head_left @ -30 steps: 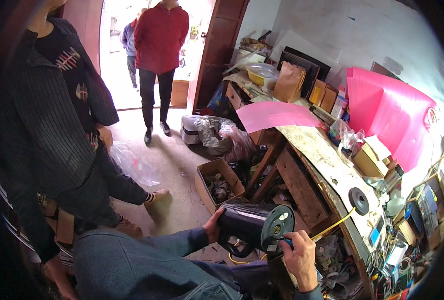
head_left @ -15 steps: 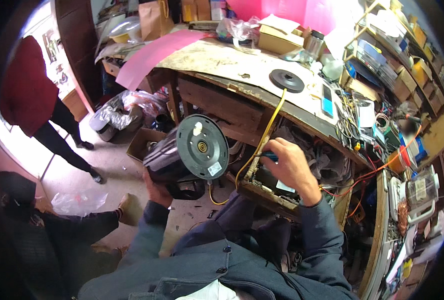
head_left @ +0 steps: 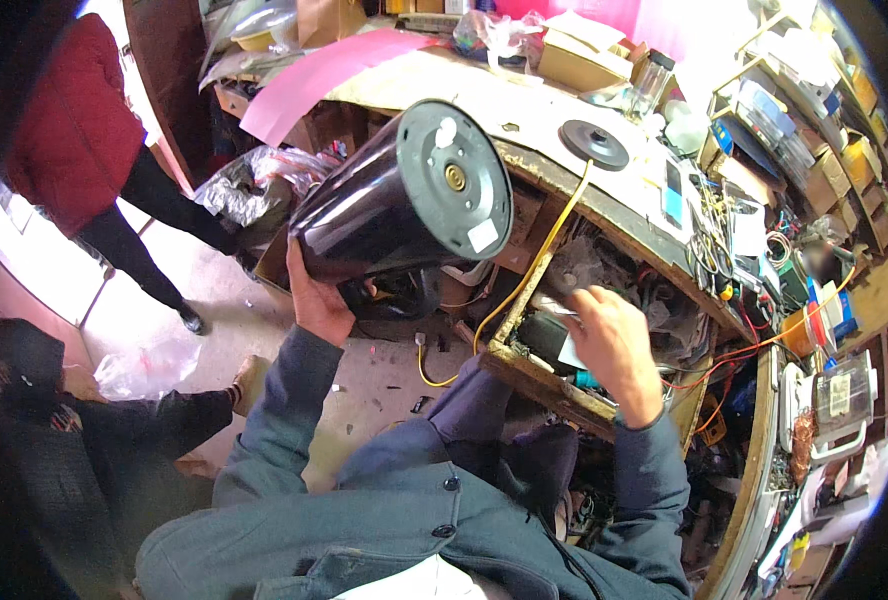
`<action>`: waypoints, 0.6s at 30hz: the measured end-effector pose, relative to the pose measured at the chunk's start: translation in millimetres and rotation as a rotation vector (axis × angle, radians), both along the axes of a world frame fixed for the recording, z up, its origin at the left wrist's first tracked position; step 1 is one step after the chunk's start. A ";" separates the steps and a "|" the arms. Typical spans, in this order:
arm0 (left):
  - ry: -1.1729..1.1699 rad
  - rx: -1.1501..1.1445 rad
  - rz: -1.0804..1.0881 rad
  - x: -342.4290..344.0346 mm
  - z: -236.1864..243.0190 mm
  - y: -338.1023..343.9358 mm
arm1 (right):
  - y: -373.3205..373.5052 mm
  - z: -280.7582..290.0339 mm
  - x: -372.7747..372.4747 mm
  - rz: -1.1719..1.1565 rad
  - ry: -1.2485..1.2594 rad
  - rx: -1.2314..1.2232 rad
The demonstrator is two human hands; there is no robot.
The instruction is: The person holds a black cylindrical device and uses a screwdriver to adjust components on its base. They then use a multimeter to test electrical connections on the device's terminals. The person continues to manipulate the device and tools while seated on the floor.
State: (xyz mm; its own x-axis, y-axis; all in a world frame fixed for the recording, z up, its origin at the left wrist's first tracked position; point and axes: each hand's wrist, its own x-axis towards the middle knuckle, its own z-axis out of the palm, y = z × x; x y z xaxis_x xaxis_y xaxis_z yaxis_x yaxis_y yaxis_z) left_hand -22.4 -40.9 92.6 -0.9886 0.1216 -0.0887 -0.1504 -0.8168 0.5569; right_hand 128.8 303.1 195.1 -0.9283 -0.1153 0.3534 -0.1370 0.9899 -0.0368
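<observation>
My left hand point(head_left: 319, 305) grips a glossy black kettle point(head_left: 354, 220) by its lower left side, holding it tilted with the underside point(head_left: 464, 205) showing a round central connector and pale labels. The kettle's handle is partly in shadow below it. My right hand point(head_left: 604, 335) is apart from the kettle, over a cluttered open drawer point(head_left: 519, 350), fingers loosely bent and apart with nothing visible between them. A teal object point(head_left: 584, 380) lies in the drawer below it. A black disc base point(head_left: 592, 142) with a yellow cord point(head_left: 544, 260) rests on the workbench point(head_left: 504, 100).
A person in red point(head_left: 69, 140) stands at left. Another person's dark-clothed leg point(head_left: 144, 450) is at lower left, near a plastic bag point(head_left: 149, 365). Boxes point(head_left: 579, 60), a pink sheet point(head_left: 319, 75), cables and tools crowd the bench. Cluttered shelves point(head_left: 834, 150) curve along the right.
The view has turned toward the bench. The kettle has risen in my left hand. My right hand, earlier holding a blue tool against the kettle's base, has drawn away, with that tool no longer visible in it.
</observation>
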 end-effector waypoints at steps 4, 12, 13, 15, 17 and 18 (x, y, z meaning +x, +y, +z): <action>0.058 0.013 -0.012 -1.6 34.7 30.3 | -82.8 6.5 -2.3 0.540 0.308 -0.226; 0.189 -0.078 -0.056 6.3 83.6 65.6 | -111.7 -18.8 -62.7 0.255 0.371 0.441; 0.201 -0.102 -0.070 7.2 89.4 65.6 | -109.5 -19.2 -68.3 0.274 0.335 0.415; 0.221 -0.153 -0.094 10.7 102.6 63.3 | -100.3 -10.6 -75.0 0.355 0.427 0.337; 0.250 -0.055 -0.174 12.3 116.6 65.2 | -88.7 7.1 -73.0 0.313 0.456 0.273; 0.300 -0.087 -0.139 17.8 129.5 72.4 | -81.2 15.0 -70.8 0.284 0.463 0.247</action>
State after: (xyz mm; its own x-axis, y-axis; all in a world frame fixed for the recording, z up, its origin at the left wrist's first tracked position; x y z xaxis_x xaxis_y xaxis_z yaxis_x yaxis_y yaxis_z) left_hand -4.6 31.5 222.2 -0.9466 0.2621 0.1878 -0.0760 -0.7475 0.6599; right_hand 58.0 221.9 210.1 -0.6051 -0.4669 0.6449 -0.3442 0.8838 0.3169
